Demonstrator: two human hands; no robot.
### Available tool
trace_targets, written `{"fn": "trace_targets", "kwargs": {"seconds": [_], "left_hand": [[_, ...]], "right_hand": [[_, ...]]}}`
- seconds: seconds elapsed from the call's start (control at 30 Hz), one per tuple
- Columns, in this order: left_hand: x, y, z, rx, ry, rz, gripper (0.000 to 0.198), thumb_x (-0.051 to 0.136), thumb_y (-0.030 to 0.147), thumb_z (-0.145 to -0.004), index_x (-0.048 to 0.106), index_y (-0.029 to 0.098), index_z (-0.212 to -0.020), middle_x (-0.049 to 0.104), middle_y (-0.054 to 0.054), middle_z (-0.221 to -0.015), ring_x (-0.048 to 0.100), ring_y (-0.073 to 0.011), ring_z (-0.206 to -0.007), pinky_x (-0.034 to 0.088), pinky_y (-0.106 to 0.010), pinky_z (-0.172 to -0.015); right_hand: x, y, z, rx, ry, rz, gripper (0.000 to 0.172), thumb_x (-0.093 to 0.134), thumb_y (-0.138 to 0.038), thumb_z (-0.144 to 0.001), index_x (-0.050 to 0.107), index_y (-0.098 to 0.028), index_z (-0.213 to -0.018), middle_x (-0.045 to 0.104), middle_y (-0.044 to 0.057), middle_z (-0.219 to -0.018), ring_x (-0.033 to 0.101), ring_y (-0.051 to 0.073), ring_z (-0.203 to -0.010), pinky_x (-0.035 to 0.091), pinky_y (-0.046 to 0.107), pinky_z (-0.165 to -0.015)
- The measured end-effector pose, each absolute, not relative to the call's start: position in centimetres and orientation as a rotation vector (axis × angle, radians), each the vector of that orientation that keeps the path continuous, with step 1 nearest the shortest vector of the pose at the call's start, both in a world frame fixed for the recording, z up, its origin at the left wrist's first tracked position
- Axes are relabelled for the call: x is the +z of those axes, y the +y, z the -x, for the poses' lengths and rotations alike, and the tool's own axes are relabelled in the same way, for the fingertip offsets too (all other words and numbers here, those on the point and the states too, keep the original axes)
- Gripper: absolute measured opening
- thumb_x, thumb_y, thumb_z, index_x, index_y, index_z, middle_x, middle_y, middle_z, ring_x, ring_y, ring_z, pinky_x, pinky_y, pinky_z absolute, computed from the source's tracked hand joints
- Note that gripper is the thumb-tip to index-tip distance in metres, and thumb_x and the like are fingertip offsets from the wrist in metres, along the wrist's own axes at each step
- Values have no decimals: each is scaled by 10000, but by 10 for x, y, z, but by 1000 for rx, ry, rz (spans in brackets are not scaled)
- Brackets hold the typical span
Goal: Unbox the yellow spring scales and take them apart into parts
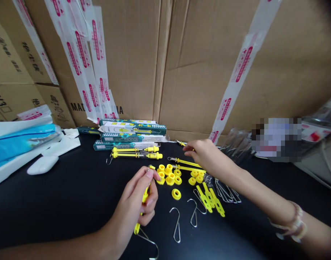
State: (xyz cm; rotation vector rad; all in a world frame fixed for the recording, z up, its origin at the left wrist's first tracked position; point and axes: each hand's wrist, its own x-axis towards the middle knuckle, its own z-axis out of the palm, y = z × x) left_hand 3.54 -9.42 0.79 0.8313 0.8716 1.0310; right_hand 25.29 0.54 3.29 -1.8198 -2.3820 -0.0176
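My left hand (139, 196), at the lower centre, is closed round a yellow plastic spring scale rod (137, 228). A wire hook (154, 245) hangs from its lower end, and a small metal ring shows by my thumb; the fingers hide its middle. Farther back, my right hand (204, 153) has its bent fingers round a yellow rod (180, 143) with a metal tip; the palm side is hidden. Just below that hand lie two more yellow rods (188, 163) with springs. Between my hands are several yellow flanged caps (170, 179) and ring collars (176, 194).
Wire hooks (177, 225) and flat yellow strips (208, 198) lie at front right, near small yellow plugs (192, 181). Assembled spring scales (136, 155) rest before stacked boxes (133, 137). Clear tubes (234, 144) stand behind my right arm. Large cartons (127, 61) wall off the back.
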Motion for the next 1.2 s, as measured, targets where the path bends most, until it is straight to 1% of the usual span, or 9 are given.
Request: {"fn": "trace_targets", "kwargs": {"seconds": [0.17,0.37,0.5,0.6,0.73,0.83,0.93,1.07,1.2], "left_hand": [[9,-97,-34,1019,864,-845,515,755,658,-706,520,211,-805,381,122,-493,131,-14,-383,124,-104,-322],[5,-96,-33,1009,879,-874,486,665,665,-791,571,200,-896,410,101,-559,133,-10,-385,89,-124,-336],[5,-95,-32,996,852,-884,452,681,606,-802,600,180,-931,439,81,-599,189,-11,-382,106,-139,-339],[6,-96,-32,979,795,-880,453,697,579,-803,624,166,-974,435,75,-608,219,-14,-385,120,-149,-340],[7,-98,-30,968,759,-870,472,718,567,-800,647,146,-1001,448,64,-625,239,-18,-402,126,-163,-347],[7,-98,-30,954,737,-878,467,713,550,-816,651,141,-1032,482,45,-656,273,-34,-435,148,-173,-361],[5,-100,-30,893,715,-952,408,671,522,-870,648,141,-1016,516,22,-685,295,-49,-479,167,-181,-390],[3,-102,-30,776,713,-1140,382,599,511,-935,627,134,-880,531,13,-679,271,-50,-488,169,-201,-417],[5,-105,-30,699,751,-1290,372,543,498,-971,641,143,-916,564,16,-665,296,-59,-490,214,-206,-439]], "right_hand": [[23,21,-247,-121,-2317,2063,347,650,-322,-961,610,-133,-1250,633,128,-1263,659,252,-1067,563,445,-893],[15,21,-250,-58,-2310,2107,350,637,-341,-970,594,-163,-1269,626,105,-1274,659,242,-1058,570,448,-878],[17,9,-257,49,-2344,1951,172,670,-142,-904,741,-145,-1060,738,111,-1045,715,230,-930,574,366,-830],[20,-3,-257,109,-2328,1831,259,665,-25,-814,802,-189,-960,784,87,-924,746,241,-873,573,333,-796],[30,-23,-249,112,-2239,1699,285,578,-67,-898,786,-196,-1045,795,79,-1036,742,250,-986,562,358,-894],[40,-43,-238,167,-2172,1538,255,541,-220,-992,735,-225,-1158,772,39,-1153,722,202,-1054,557,309,-924],[42,-66,-230,562,-2089,1136,273,548,-304,-1007,688,-255,-1235,763,19,-1176,723,170,-1045,583,261,-863],[29,-91,-228,646,-2201,878,280,586,-222,-997,682,-267,-1255,742,16,-1226,685,158,-1136,522,252,-995],[12,-107,-235,454,-2151,851,292,623,-150,-964,676,-234,-1238,768,33,-1093,730,146,-961,569,200,-852]]}}
